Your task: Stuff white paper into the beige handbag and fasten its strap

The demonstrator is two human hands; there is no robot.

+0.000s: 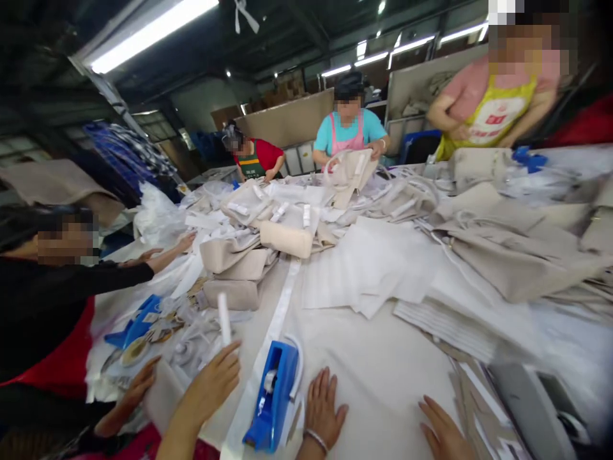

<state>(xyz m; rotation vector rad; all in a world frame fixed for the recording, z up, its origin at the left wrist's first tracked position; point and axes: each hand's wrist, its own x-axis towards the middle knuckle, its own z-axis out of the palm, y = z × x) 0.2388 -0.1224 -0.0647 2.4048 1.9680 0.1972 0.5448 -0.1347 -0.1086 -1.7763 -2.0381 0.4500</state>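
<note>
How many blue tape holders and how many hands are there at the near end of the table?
Blue tape dispensers: 2
Wearer's hands: 2, left hand and right hand, both open and flat
Another person's hands: 2
Total: 6

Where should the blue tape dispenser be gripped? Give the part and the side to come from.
Probably grip the blue tape dispenser across its two flat side walls, at mid-body, coming from above. It stands upright and narrow, with its long axis pointing away. The left hand lies flat just to its right and is closest.
</note>
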